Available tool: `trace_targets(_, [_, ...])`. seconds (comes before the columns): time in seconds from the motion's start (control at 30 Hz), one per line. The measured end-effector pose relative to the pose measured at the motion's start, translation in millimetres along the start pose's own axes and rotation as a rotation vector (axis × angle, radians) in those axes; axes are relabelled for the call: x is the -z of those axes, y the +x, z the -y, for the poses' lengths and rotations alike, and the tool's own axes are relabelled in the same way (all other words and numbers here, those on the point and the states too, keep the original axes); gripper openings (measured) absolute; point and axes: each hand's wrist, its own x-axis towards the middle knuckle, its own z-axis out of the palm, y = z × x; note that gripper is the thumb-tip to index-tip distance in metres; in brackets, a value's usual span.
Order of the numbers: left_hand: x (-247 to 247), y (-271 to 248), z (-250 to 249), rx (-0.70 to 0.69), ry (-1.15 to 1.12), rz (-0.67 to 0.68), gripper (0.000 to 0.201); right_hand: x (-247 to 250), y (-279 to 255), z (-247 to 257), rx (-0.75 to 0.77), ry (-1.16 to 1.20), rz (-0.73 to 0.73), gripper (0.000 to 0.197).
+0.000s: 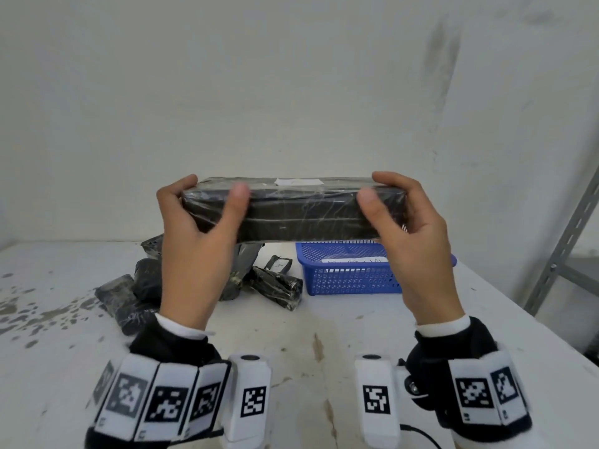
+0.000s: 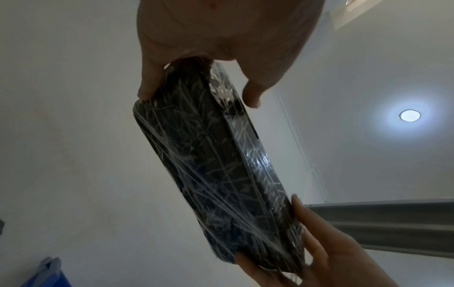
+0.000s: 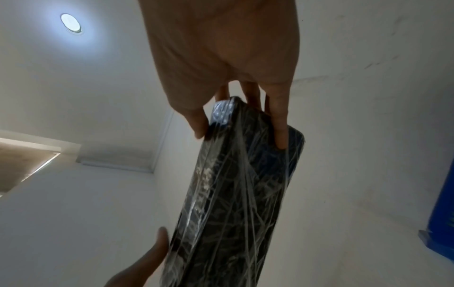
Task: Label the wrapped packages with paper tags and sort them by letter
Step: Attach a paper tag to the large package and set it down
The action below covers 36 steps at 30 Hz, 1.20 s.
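— What is on the left?
— The left hand (image 1: 194,241) grips one end of a long black wrapped package (image 1: 298,212), raised above the counter (image 1: 324,335).
— And right?
— The right hand (image 1: 418,241) grips its other end, over a blue basket (image 1: 350,277).

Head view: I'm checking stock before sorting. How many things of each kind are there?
Long black film-wrapped package, held by left hand and right hand: 1
Black wrapped packages on table: about 6, some hidden
Blue plastic mesh basket: 1
Total: about 8
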Motion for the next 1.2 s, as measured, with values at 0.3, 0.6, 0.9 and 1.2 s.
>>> trace_targets(0.3, [-1.0, -5.4, -0.9, -0.010, 0.107, 0.030, 0.083, -7.5, -7.4, 3.3, 0.024, -0.081, -0.015, 0.058])
trace_targets(0.6, [-9.9, -12.9, -1.2, -0.049, -0.023, 0.029, 0.091, -9.5, -9.4, 8.6, 0.007, -0.141, -0.009, 0.093])
trace_targets(0.9, [3.0, -1.3, 3.6, 0.050, -0.095, 0.159, 0.071, 0.4, -4.4, 7.7, -0.111, 0.018, 0.010, 0.085])
trace_targets(1.2, [4.7, -0.8, 0.0, 0.015, 0.038, 0.221, 0.093, 2.5, -4.8, 5.1, -0.100, -0.113, 0.078, 0.103])
